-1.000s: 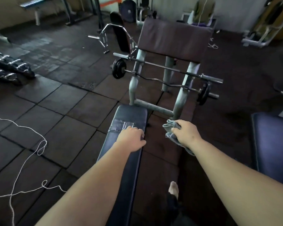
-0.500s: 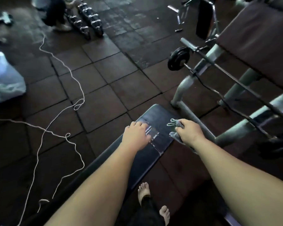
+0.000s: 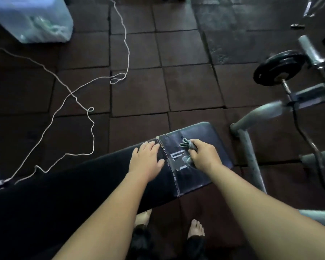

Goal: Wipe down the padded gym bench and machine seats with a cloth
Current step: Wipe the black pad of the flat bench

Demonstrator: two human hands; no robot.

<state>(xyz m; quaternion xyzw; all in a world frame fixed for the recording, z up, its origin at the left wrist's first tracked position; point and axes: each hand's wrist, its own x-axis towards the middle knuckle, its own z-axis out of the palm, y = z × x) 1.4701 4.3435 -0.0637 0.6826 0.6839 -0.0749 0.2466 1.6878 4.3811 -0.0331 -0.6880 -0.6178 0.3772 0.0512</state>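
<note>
r hand [image 3: 204,156]: curled round bunched cloth [image 3: 186,145], on pad end.
l hand [image 3: 146,162]: flat, fingers straight, pressing bench [image 3: 208,136] steady.
tip: flatten cloth, long even strokes, light pressure over taped seam [image 3: 167,156], edges incl.

On bench [image 3: 211,140] end: cloth [image 3: 185,144] under right hand [image 3: 204,155], left hand [image 3: 145,162] just left; cord [image 3: 68,98] on floor [image 3: 139,91] left; weight plate [image 3: 278,68] right.

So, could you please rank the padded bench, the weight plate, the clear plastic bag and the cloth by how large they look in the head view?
1. padded bench
2. clear plastic bag, cut off by the frame
3. weight plate
4. cloth, partly hidden in the right hand
Distances differ, so this ranks looks only.
</note>
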